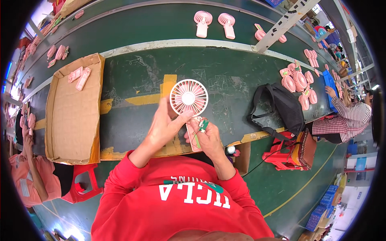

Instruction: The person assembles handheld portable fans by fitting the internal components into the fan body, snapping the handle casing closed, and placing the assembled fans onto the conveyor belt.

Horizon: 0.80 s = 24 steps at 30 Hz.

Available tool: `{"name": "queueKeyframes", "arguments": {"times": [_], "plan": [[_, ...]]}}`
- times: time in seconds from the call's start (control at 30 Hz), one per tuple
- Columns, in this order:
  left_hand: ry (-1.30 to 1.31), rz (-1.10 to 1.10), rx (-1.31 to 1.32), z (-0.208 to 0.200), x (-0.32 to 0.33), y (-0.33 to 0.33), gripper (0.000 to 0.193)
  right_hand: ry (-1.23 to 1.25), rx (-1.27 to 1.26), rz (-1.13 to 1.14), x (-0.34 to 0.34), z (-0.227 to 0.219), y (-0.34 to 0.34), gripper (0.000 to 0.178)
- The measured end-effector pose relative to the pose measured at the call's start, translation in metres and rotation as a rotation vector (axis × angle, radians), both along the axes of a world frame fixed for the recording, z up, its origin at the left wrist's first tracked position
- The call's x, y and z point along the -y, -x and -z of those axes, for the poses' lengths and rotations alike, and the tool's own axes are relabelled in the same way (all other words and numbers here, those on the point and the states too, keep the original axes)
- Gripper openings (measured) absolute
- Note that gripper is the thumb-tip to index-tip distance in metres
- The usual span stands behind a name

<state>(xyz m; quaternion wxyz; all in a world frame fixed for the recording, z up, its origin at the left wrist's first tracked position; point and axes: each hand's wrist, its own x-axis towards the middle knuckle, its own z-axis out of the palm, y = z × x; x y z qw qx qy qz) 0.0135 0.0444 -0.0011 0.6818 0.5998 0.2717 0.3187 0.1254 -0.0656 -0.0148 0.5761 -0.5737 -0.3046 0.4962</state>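
Observation:
A pink handheld fan (188, 98) with a round white-rimmed grille is held above the front of the workbench, head pointing away from me. My left hand (163, 126) grips it at the lower left of the head, thumb across the base of the grille. The fan's handle (193, 138) is gripped by my right hand (210, 141), its thumb up near the neck. A small green circuit board (203, 125) shows outside the handle, beside my right fingers, and a thin wire runs along the handle. Parts of the handle are hidden behind my right hand.
A cardboard tray (74, 116) with pink handle shells (83, 78) lies left. Right are a black bag (279, 108) and a pile of pink fans (299, 81). Finished-looking fans (203, 23) lie on the far belt. Co-workers sit at both sides; red stools (277, 150) stand below.

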Motion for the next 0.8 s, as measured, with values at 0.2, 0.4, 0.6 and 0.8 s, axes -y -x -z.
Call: {"name": "queueKeyframes", "arguments": {"times": [0.2,0.4,0.6,0.8], "plan": [[-0.633,-0.117,-0.293,-0.012,0.021,0.004,0.023,0.073,0.18,0.046,-0.007,0.019,-0.006,0.021],[-0.366,0.049,-0.411,-0.003,0.021,0.003,0.019,0.155,0.379,0.007,-0.013,0.031,-0.007,0.023],[-0.065,0.073,-0.334,0.012,0.003,0.009,0.01,0.157,-0.271,-0.012,-0.016,0.038,-0.011,0.03],[-0.082,0.046,-0.342,0.016,0.002,0.012,0.008,0.16,-0.44,-0.035,-0.015,0.028,-0.016,0.041]]}}
